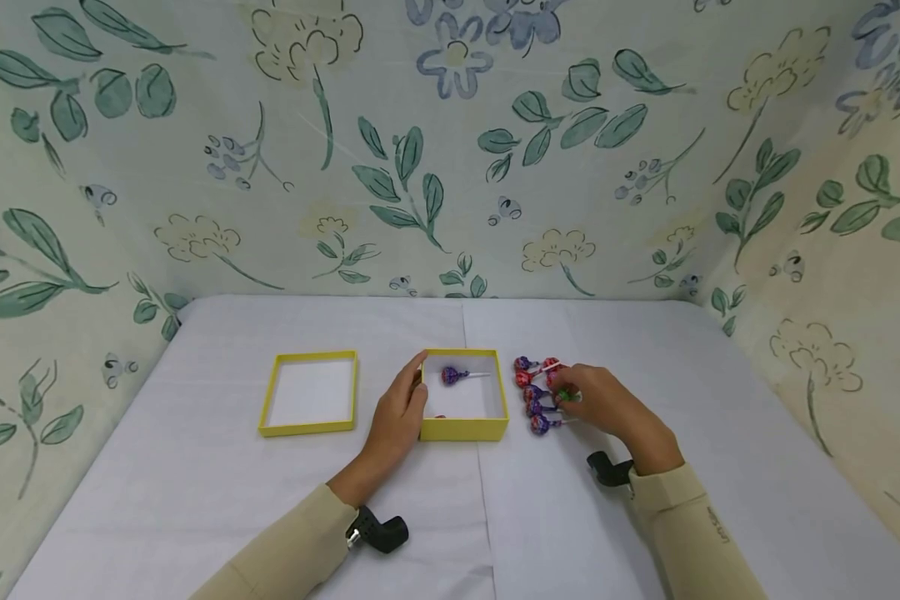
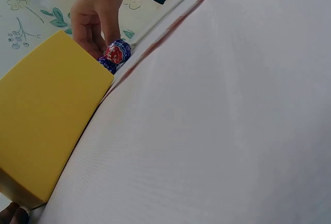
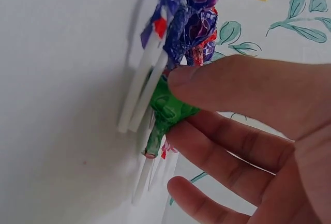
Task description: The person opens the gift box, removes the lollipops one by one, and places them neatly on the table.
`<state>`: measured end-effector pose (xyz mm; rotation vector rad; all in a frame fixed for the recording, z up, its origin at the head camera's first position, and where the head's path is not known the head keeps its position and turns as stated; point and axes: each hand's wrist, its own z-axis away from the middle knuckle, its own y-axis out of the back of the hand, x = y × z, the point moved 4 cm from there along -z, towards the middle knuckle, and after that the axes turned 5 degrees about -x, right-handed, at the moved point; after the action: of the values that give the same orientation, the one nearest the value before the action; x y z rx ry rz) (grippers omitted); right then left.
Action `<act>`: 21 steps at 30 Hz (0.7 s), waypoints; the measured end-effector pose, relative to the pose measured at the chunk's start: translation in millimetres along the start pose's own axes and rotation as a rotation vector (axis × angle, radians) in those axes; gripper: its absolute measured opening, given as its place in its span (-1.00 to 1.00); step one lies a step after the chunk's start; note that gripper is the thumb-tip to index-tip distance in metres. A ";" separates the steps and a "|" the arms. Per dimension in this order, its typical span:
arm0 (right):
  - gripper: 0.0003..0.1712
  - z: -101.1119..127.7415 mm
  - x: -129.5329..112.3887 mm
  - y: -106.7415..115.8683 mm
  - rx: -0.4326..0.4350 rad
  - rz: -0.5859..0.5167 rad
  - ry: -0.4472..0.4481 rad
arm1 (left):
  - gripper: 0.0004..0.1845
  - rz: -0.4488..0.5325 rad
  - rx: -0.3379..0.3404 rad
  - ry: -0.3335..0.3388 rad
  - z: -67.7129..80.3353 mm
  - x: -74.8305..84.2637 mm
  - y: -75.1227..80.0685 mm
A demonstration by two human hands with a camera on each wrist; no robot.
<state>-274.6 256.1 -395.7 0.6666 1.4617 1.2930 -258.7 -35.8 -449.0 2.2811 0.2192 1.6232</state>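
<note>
My left hand (image 1: pixel 396 414) rests along the left wall of an open yellow box (image 1: pixel 465 430), fingers extended toward its far corner. Inside the box lies a purple-wrapped lollipop (image 1: pixel 450 376), its white stick pointing right; a bit of red shows by the near wall. To the right of the box, my right hand (image 1: pixel 603 400) pinches a green-wrapped lollipop (image 3: pixel 173 107) between thumb and fingers, its stick pointing down in the right wrist view. Beside that hand lie several purple and red lollipops (image 1: pixel 540 424), partly covered by the fingers.
A yellow-rimmed box lid (image 1: pixel 307 429) with a white inside lies left of the left hand. The table has a white cloth (image 1: pixel 195 500). Behind it hangs a floral-patterned curtain (image 1: pixel 450 208), which also runs along both sides.
</note>
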 end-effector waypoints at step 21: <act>-0.73 6.5 -8.1 10.7 0.004 -0.042 -0.061 | -0.46 -0.005 -0.005 0.013 -0.1 -0.2 -0.2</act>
<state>-268.3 254.1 -382.3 0.6696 1.4218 1.2272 -258.8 -35.7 -449.2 2.2649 0.2238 1.6345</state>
